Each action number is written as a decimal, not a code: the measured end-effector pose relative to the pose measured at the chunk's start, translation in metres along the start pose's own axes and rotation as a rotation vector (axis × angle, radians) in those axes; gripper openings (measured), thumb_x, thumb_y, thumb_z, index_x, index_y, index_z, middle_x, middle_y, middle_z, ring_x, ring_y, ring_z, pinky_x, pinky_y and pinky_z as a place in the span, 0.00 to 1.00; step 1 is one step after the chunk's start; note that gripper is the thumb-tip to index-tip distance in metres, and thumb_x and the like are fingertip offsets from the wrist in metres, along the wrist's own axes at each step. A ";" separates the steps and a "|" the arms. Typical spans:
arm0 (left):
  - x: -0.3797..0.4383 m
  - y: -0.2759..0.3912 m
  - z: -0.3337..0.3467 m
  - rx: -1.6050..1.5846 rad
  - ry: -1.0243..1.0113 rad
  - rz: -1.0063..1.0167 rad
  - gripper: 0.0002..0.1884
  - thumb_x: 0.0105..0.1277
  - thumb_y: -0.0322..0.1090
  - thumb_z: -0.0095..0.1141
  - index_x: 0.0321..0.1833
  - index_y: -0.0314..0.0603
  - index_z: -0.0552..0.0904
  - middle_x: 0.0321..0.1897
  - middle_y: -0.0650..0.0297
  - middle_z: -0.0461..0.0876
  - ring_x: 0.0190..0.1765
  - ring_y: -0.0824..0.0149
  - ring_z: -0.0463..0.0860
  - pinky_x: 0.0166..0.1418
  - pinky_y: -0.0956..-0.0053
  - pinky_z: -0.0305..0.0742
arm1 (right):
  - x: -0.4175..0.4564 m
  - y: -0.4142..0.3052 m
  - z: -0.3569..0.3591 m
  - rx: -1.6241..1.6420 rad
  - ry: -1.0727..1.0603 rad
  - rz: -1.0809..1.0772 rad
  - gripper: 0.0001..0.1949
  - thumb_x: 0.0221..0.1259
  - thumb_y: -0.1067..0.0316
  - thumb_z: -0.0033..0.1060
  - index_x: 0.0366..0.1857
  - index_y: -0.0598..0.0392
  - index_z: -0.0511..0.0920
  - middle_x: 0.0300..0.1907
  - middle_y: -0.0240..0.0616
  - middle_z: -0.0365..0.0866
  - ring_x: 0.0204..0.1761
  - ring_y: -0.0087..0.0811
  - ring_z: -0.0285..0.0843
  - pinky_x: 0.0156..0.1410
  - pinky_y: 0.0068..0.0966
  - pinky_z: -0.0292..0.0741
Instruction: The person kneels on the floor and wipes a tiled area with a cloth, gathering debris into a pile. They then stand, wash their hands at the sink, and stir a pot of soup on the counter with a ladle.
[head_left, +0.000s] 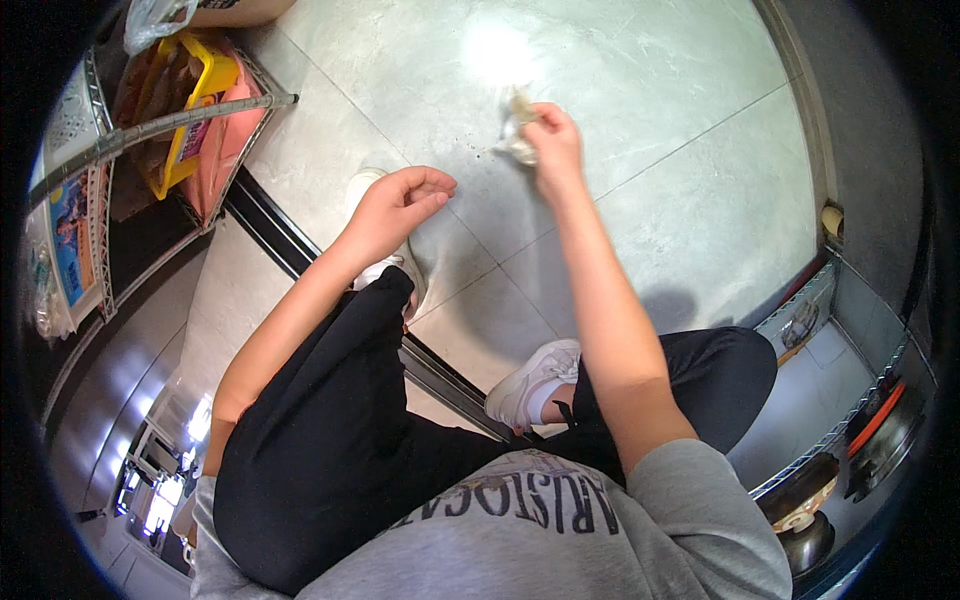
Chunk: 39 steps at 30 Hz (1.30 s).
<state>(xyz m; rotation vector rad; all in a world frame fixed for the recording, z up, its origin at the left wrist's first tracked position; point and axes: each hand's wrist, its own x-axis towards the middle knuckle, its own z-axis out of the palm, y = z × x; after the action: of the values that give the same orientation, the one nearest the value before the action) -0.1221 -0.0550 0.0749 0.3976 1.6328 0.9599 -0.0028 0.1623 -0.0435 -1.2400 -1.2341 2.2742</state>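
My right hand (556, 142) is low over the grey tiled floor (675, 195), its fingers pinching a crumpled, whitish-brown wad (521, 150). The wad is blurred; it looks like used tissue or a rag. Just left of it, a few small dark specks (478, 155) lie on the tile. My left hand (409, 196) hovers above my left shoe (375, 187), holding nothing. Its fingers curl loosely, and a gap shows between thumb and fingers.
On the left, a wire shelf (161, 135) holds a yellow basket (214, 64) and pink packaging (225, 142). A dark floor track (270, 217) runs beneath my legs. Pans (889, 435) sit on a wire rack (817, 450) at right. My right shoe (536, 382) rests beside the track.
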 end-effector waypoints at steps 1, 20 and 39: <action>-0.002 0.000 0.000 -0.004 0.008 -0.008 0.14 0.78 0.32 0.60 0.61 0.35 0.84 0.54 0.62 0.88 0.58 0.70 0.84 0.65 0.74 0.77 | -0.001 -0.015 -0.013 0.038 -0.018 -0.001 0.15 0.58 0.80 0.60 0.50 0.61 0.83 0.41 0.34 0.85 0.40 0.24 0.82 0.47 0.24 0.79; 0.000 -0.004 -0.007 0.074 0.015 -0.006 0.14 0.78 0.34 0.60 0.60 0.35 0.85 0.53 0.62 0.89 0.55 0.72 0.85 0.64 0.74 0.77 | 0.039 -0.016 -0.078 -1.277 0.591 -0.744 0.13 0.51 0.81 0.61 0.36 0.48 0.87 0.43 0.33 0.87 0.50 0.43 0.80 0.55 0.39 0.78; -0.004 -0.012 -0.012 0.002 0.075 -0.011 0.14 0.77 0.32 0.61 0.60 0.34 0.84 0.54 0.61 0.89 0.58 0.71 0.85 0.64 0.74 0.78 | 0.022 0.014 0.044 -1.293 -0.547 -1.018 0.07 0.58 0.72 0.59 0.34 0.46 0.86 0.40 0.29 0.85 0.49 0.36 0.81 0.50 0.35 0.79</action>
<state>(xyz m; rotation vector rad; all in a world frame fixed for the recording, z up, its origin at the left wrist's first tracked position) -0.1293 -0.0699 0.0686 0.3575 1.7018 0.9749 -0.0483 0.1421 -0.0549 0.0753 -2.8084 0.9145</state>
